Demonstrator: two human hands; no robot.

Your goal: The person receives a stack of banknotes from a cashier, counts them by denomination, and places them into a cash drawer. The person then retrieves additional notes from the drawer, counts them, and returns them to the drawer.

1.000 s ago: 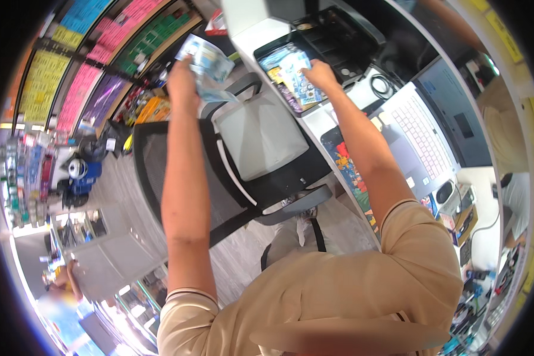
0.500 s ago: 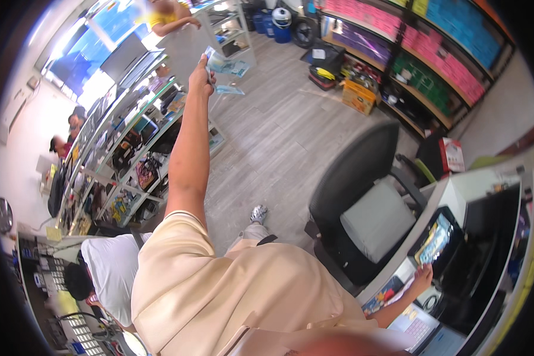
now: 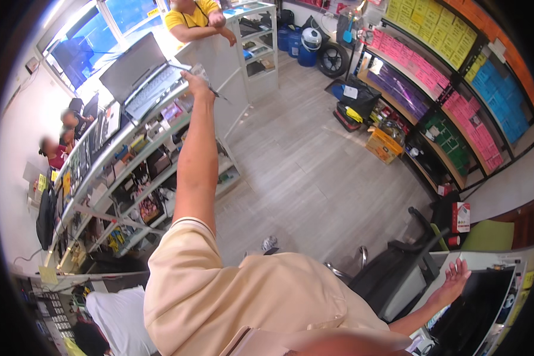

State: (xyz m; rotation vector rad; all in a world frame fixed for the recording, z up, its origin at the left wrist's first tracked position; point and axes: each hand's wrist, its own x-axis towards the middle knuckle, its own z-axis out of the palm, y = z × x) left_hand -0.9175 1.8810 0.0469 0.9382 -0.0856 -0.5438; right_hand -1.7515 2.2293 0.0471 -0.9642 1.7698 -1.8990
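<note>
Seen from my head, looking down: my left arm in a beige short sleeve (image 3: 181, 249) stretches to the upper left of the frame. The fingers of my left hand (image 3: 200, 90) are closed on a few thin pale papers (image 3: 199, 72), perhaps banknotes, blurred and seen nearly edge-on. They overlap the edge of an open silver-grey laptop (image 3: 132, 70) on a long glass-shelved worktop (image 3: 124, 129); whether they touch it I cannot tell.

The fingers of my right hand (image 3: 450, 289), at the lower right of the frame, are spread wide and appear to hold nothing, just beside a white worktop (image 3: 483, 260). A black office chair (image 3: 391, 276) stands nearby.

At the top, a person in a yellow shirt (image 3: 186, 19) leans over a white panel (image 3: 222, 74), a forearm resting along it.

As far as I can judge, the papers are gathered and held out at arm's length; releasing them is not done, and the person's hands are apart from them
</note>
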